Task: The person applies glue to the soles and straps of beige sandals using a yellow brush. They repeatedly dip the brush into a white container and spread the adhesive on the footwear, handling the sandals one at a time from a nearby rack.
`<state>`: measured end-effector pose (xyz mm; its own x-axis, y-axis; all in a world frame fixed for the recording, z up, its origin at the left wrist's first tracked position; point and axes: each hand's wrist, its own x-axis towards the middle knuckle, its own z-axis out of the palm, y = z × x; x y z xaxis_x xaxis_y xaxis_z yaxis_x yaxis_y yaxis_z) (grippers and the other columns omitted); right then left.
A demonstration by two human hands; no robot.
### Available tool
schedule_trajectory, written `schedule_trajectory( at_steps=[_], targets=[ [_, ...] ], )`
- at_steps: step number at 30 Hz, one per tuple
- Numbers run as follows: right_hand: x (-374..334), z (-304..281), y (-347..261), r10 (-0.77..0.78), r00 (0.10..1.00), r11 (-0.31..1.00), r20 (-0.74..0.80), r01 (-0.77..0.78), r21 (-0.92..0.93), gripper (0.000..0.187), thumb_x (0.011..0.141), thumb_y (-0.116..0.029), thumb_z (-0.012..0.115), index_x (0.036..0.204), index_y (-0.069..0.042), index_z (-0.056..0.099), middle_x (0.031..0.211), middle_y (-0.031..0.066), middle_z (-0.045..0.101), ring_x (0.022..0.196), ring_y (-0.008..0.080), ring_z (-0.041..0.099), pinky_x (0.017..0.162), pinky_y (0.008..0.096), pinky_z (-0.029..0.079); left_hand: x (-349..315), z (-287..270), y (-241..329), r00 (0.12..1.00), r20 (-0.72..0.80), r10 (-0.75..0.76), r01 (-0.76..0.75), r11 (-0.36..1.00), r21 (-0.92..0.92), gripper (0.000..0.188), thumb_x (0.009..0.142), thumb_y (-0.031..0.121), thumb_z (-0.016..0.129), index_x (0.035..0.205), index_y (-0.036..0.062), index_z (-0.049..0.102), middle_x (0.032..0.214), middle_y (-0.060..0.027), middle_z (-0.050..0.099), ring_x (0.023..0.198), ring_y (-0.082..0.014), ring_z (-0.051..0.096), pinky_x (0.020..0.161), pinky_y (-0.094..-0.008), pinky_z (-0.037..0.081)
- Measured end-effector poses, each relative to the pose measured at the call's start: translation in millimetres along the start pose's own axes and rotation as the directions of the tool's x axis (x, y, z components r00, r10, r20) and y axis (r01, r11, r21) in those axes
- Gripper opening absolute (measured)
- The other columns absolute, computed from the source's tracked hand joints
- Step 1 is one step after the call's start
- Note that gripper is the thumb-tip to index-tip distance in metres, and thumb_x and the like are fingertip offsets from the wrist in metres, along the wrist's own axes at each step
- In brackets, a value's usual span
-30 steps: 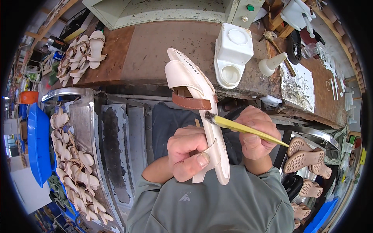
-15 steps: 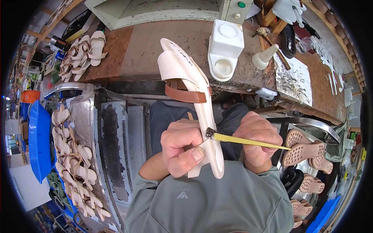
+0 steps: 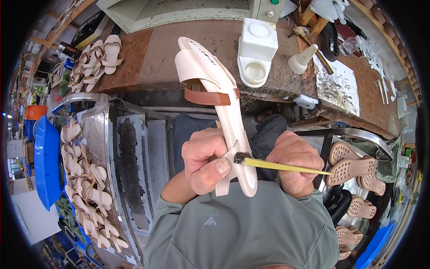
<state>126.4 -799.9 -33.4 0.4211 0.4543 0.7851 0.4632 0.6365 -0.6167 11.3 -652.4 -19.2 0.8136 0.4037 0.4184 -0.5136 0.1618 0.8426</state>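
A cream sandal upper (image 3: pixel 229 117) with a brown strap (image 3: pixel 207 97) stands upright in front of me. My left hand (image 3: pixel 205 160) grips it near its lower end, with the thumb pressed on the side strap. Between the fingers of my right hand (image 3: pixel 295 162) is a yellow-handled brush (image 3: pixel 286 167), lying nearly level. Its dark, clotted bristles touch the cream strap right beside my left thumb. The tapered handle end points to the right, past my fingers.
On the bench ahead stand a white glue pot (image 3: pixel 257 51) and a white cone-shaped bottle (image 3: pixel 303 59). More cream uppers (image 3: pixel 92 188) hang on a rack at left; several perforated tan soles (image 3: pixel 351 170) stack at right. A blue tray (image 3: pixel 46 163) stands far left.
The sandal upper has shifted slightly up and left. The brush tip has moved down from the inner edge onto the side strap.
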Motion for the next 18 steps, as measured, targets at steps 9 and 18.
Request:
schedule_trajectory(
  at_steps=[9,18],
  targets=[
    [9.8,-11.3,-8.5,0.066,0.996,0.988,0.056,-0.073,0.135,0.011,0.073,-0.007,0.068,0.079,0.002,0.065,0.072,0.0134,0.067,0.059,0.0214,0.062,0.052,0.0322,0.044,5.5,-3.3,1.1,0.966,0.172,0.194,-0.207,0.976,0.061,0.020,0.073,0.011,0.050,0.057,0.0005,0.043,0.055,-0.0122,0.053,0.042,-0.0201,0.048,0.041,-0.0315,0.035],
    [49.4,-13.5,10.9,-0.061,0.996,0.998,0.070,0.062,-0.005,0.015,0.072,-0.004,0.067,0.085,0.004,0.064,0.072,0.0143,0.066,0.058,0.0210,0.060,0.055,0.0319,0.044,5.4,1.7,8.7,0.938,0.238,0.251,-0.284,0.951,0.117,0.019,0.068,0.008,0.050,0.054,0.0028,0.038,0.050,-0.0069,0.042,0.038,-0.0187,0.035,0.037,-0.0311,0.024]
  ],
)
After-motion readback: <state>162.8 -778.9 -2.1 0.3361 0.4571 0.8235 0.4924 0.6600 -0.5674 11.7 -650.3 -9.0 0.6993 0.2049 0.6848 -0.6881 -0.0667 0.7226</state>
